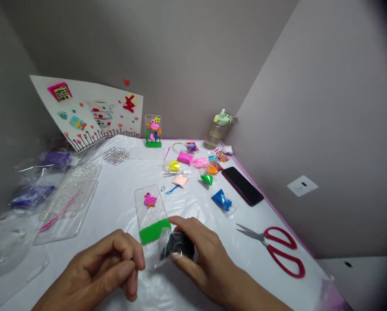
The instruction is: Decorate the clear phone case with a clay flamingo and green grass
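Note:
My right hand [206, 252] is closed around a clear plastic packet of black clay [180, 245], low in the middle of the view. To its left, my left hand [111, 268] has its fingers curled, thumb and forefinger pinched together. A tiny dark speck shows at their tips, probably a bit of black clay, mostly hidden. Just beyond both hands lies a clear phone case [144, 214]. It bears a pink clay flamingo-like bird [150, 200] and a green clay strip [154, 230] along its near end. The packet overlaps the strip's right corner.
Red-handled scissors [267, 242] lie at right, near a dark phone [243, 185] and a blue clay packet [222, 201]. Several colourful clay packets sit farther back. A decorated case [153, 131] and a bottle [217, 129] stand against the wall. Clear plastic trays [67, 207] are at left.

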Demonstrator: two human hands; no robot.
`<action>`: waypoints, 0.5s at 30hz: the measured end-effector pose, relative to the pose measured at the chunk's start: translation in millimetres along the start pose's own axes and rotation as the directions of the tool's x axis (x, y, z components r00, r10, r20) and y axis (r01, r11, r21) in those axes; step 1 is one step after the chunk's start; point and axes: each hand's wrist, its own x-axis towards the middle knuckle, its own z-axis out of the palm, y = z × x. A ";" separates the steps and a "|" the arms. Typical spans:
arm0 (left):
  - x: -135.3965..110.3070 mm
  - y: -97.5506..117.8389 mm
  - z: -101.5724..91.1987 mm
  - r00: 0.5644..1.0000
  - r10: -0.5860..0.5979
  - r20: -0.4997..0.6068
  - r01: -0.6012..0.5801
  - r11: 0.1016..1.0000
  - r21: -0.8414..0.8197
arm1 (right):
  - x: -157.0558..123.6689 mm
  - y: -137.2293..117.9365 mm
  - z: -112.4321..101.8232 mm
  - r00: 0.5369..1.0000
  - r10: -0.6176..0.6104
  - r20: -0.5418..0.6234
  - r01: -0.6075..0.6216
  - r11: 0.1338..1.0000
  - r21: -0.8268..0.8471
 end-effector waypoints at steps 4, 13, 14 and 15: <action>-2.9 -9.9 3.1 0.993 -0.047 -0.107 0.044 0.999 -0.029 | 1.0 1.4 0.6 0.999 -0.001 0.041 0.001 1.000 -0.006; -12.6 -10.6 8.1 0.953 -0.086 -0.290 0.115 0.990 0.085 | 2.0 1.5 1.5 0.999 -0.031 0.007 0.032 0.997 -0.065; -15.4 -13.7 4.0 0.963 -0.086 -0.257 0.122 0.985 0.126 | 2.3 4.1 0.1 0.999 -0.035 0.007 0.035 0.995 -0.094; -18.6 -17.1 -1.2 0.970 -0.083 -0.228 0.125 0.977 0.175 | 3.0 7.9 -1.9 0.999 -0.035 -0.001 0.035 0.991 -0.130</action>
